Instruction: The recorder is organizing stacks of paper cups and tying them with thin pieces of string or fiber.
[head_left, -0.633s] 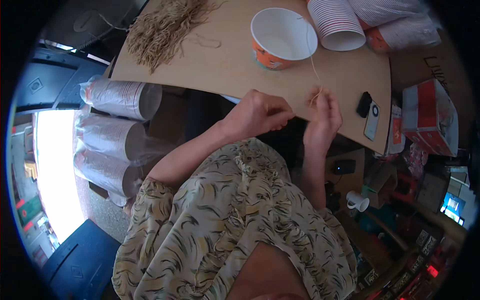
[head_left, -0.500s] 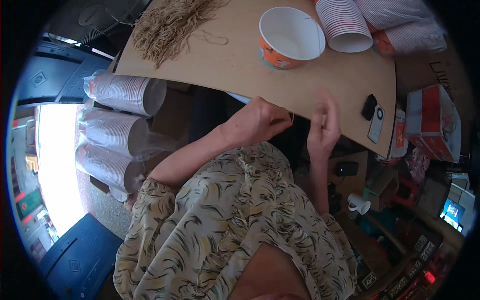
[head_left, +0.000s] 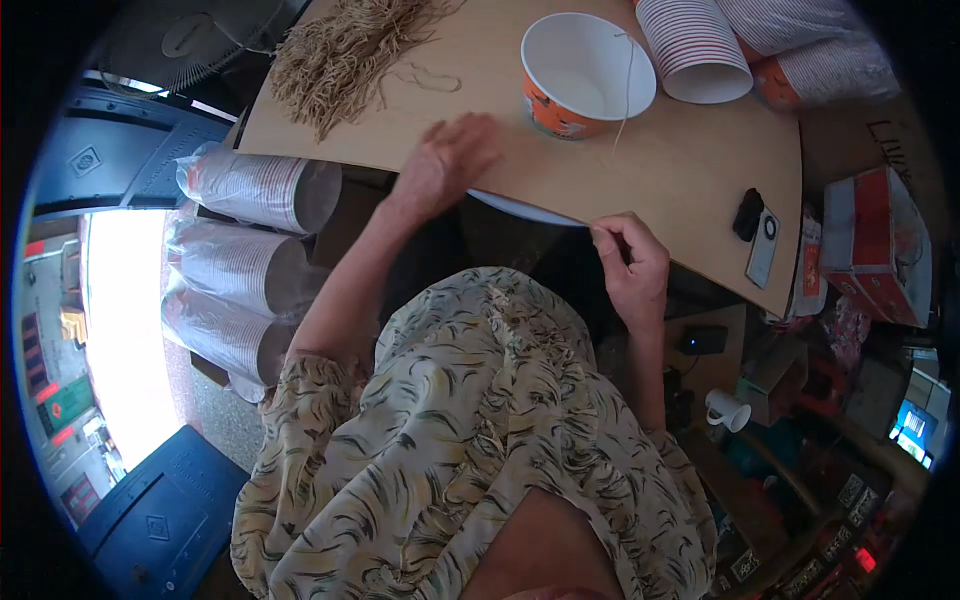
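My left hand (head_left: 447, 163) is stretched over the tan tabletop (head_left: 680, 170), blurred, fingers loosely apart and holding nothing. It lies between the pile of tan strings (head_left: 345, 50) and the orange-and-white paper bowl (head_left: 585, 70). One loose string loop (head_left: 428, 76) lies just beyond it. A thin string (head_left: 626, 95) hangs over the bowl's rim down onto the table. My right hand (head_left: 628, 262) is at the table's near edge with thumb and fingers pinched together; I cannot tell whether anything is between them.
Stacks of striped paper cups (head_left: 695, 45) lie at the back right of the table. A small black object and a card (head_left: 757, 228) sit near its right edge. Wrapped sleeves of cups (head_left: 250, 255) lie on the left, boxes (head_left: 875, 245) on the right.
My left hand has moved from the table's near edge up and left over the tabletop. My right hand has dropped to the edge; the string it held up now hangs from the bowl.
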